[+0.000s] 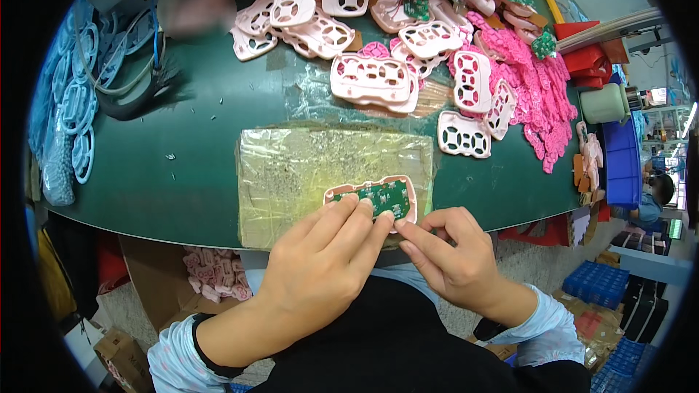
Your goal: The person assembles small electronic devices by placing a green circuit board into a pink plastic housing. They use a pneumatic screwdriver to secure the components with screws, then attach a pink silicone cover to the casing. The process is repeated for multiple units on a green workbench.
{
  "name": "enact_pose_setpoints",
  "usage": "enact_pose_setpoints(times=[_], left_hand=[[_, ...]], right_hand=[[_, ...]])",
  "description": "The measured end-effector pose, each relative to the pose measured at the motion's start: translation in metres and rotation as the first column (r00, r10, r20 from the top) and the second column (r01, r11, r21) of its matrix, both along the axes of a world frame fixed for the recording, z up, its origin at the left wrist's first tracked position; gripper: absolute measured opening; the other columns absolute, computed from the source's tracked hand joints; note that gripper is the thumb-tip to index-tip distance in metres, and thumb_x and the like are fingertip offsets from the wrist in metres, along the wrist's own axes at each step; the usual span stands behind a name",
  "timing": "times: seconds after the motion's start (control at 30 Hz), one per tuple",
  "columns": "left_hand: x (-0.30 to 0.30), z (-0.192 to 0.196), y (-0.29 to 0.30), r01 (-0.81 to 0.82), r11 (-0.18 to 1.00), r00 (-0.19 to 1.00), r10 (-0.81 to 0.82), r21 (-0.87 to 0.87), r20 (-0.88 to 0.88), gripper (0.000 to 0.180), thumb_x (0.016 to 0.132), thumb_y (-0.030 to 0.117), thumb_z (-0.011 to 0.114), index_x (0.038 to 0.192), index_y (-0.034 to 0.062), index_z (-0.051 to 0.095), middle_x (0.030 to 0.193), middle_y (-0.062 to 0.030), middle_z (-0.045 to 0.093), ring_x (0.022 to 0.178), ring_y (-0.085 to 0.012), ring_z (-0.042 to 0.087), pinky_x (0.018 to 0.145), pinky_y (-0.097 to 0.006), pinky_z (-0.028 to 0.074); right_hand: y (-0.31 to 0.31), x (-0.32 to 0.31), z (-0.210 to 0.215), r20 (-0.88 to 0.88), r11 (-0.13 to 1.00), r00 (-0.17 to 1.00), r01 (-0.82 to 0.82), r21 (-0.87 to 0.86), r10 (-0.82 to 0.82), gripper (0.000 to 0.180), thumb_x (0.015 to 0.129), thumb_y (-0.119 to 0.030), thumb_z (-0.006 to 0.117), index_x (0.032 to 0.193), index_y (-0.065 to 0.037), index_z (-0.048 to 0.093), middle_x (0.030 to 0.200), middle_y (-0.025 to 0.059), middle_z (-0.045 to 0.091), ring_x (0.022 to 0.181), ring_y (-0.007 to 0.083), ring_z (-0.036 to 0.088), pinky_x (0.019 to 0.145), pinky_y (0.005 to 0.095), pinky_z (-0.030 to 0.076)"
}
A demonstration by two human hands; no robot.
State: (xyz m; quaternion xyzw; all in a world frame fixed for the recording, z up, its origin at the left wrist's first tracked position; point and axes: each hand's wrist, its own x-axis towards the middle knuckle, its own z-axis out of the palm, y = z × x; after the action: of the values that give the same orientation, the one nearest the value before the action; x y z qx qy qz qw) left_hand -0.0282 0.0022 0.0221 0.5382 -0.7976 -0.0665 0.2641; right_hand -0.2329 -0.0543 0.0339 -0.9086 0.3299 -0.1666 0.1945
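A pale pink plastic shell [413, 193] lies on a tape-covered board [273, 175] at the table's near edge. Inside the shell sits a green circuit board [384, 196]. My left hand [328, 244] reaches over the left and near side of the shell, its fingertips pressing on the circuit board and holding both down. The index fingertip and thumb of my right hand [455, 251] close on the shell's near right corner, with the other fingers curled. Whether anything small is between those fingers cannot be seen. My left fingers hide part of the circuit board.
Pale pink shells [371, 80] pile up at the back, beside bright pink keypad-like pieces [539, 109]. Blue frames [76, 102] stack at the far left near a dark cable [135, 105]. Tiny metal bits [170, 156] dot the green table [211, 196]. A blue bin [622, 156] stands right.
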Motion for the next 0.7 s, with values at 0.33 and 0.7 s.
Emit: enact_pose_setpoints(times=[0.33, 0.7], left_hand=[[-0.005, -0.002, 0.002, -0.022, 0.999, 0.998, 0.024, -0.036, 0.051, 0.04, 0.075, 0.006, 0.063, 0.114, 0.0035, 0.069, 0.11, -0.0132, 0.063, 0.099, -0.0282, 0.064, 0.079, -0.036, 0.055], [0.002, 0.0, 0.006, 0.005, 1.0, 0.994, -0.002, -0.028, 0.109, 0.04, 0.077, 0.007, 0.062, 0.116, 0.0013, 0.068, 0.113, -0.0159, 0.062, 0.103, -0.0305, 0.063, 0.083, -0.038, 0.054]], right_hand=[[0.014, 0.007, 0.001, -0.049, 0.986, 0.985, 0.164, 0.019, -0.163, 0.032, 0.081, -0.019, 0.076, 0.11, -0.007, 0.069, 0.089, 0.0071, 0.059, 0.072, 0.0218, 0.061, 0.053, 0.0325, 0.05], [-0.197, -0.008, 0.147, 0.735, 0.939, 0.649, -0.341, 0.053, 0.194, 0.064, 0.1, -0.044, 0.047, 0.144, 0.003, 0.037, 0.136, 0.0288, 0.047, 0.132, 0.0397, 0.046, 0.112, 0.051, 0.035]])
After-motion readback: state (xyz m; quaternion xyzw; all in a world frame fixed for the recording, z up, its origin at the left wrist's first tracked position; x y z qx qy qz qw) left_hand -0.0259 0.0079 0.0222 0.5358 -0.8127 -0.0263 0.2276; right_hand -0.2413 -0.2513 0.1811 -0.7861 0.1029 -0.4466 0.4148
